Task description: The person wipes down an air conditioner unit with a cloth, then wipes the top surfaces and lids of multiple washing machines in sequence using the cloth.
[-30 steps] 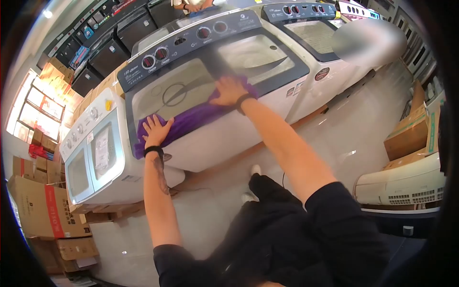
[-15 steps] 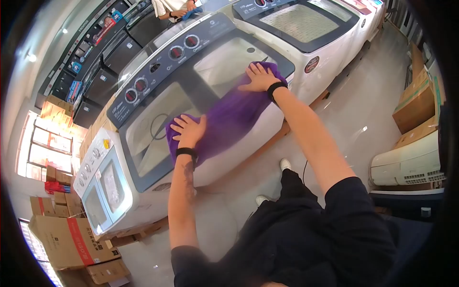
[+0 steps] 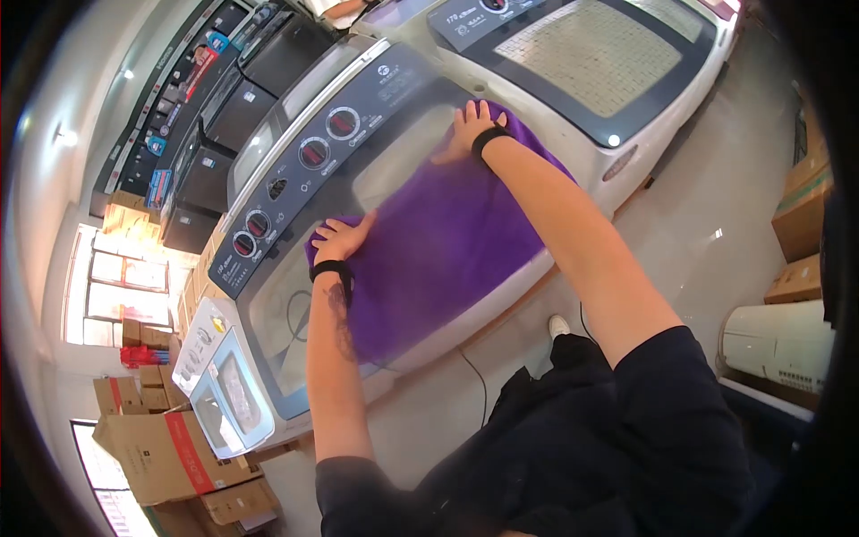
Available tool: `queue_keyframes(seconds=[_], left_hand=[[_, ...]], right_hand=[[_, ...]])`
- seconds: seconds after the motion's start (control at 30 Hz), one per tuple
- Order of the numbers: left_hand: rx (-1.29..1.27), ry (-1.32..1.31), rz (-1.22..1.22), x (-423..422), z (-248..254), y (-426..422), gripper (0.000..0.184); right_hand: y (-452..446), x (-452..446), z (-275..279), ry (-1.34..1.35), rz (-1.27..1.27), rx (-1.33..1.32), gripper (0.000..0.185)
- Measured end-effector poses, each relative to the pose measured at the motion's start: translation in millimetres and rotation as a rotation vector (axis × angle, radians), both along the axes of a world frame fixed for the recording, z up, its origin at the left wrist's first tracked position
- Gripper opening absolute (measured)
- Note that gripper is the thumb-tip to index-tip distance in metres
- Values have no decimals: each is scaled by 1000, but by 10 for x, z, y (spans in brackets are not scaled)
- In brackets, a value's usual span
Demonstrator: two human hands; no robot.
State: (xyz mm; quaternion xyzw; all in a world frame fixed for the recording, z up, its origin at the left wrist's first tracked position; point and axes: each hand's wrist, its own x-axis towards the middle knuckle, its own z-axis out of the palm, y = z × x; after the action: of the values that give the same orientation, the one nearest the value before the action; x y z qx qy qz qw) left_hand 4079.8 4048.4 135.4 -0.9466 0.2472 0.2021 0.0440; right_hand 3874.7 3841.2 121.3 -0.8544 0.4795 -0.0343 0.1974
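Note:
A purple cloth (image 3: 438,242) lies spread across the lid and front edge of a twin-tub washing machine (image 3: 394,85). My left hand (image 3: 342,238) presses on its left corner, fingers spread. At the upper right corner, my right hand (image 3: 467,132) rests flat with its fingers apart. Both wrists wear black bands. Beyond the cloth, the machine's dark control panel (image 3: 291,170) shows several round knobs. Part of the see-through lid on the left stays uncovered, with a dark curved line visible in it.
Another washing machine (image 3: 582,63) adjoins on the right, and a smaller white one (image 3: 224,385) on the left. Cardboard boxes (image 3: 148,456) are stacked at the lower left. A cable (image 3: 483,385) runs along the floor. Another person's arm (image 3: 344,9) shows at the top.
Both hands have moved up toward the control panel with the cloth. The cloth now lies flatter and wider over the lid and front edge. The view has shifted closer.

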Motion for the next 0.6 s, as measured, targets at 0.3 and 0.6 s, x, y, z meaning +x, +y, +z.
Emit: queue_keyframes(seconds=[0.3, 0.6], left_hand=[[-125, -72, 271, 570, -125, -715, 131], [-181, -172, 439, 719, -263, -1002, 136]], right_hand=[[-894, 735, -132, 39, -41, 85, 112], [-984, 955, -158, 47, -131, 87, 110]])
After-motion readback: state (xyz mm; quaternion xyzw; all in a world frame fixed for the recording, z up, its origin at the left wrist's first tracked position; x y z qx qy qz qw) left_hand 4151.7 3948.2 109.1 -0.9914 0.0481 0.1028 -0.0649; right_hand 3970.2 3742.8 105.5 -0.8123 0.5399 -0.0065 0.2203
